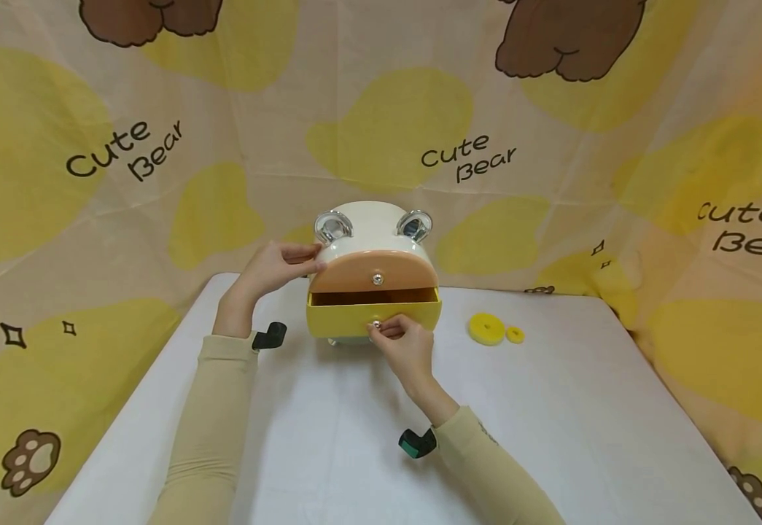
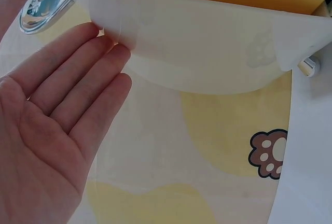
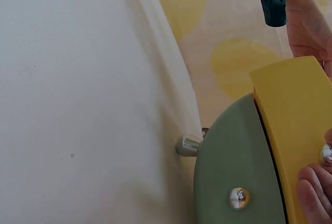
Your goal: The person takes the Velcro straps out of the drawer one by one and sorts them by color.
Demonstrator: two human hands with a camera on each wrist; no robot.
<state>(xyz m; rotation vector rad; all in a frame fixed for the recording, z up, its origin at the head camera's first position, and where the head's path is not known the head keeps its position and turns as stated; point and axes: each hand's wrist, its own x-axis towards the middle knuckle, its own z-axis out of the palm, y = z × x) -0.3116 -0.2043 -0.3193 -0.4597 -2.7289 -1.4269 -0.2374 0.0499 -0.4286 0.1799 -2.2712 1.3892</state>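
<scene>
- Frog-like drawer cabinet stands on the white-covered table, before the "Cute Bear" backdrop, two silvery ring-shaped ears on its top.
- Its yellow drawer juts partway out, a dark gap showing behind the front's upper edge.
- Right hand pinches that drawer's silver knob between thumb and fingers.
- Left hand is open, its fingers nearly straight and touching the cabinet's side near one ear; it grips nothing I can see.
- Above sits the orange drawer, closed; below, the green drawer, also closed.
- Over to the right lie a large yellow disc and a small yellow disc, side by side.
</scene>
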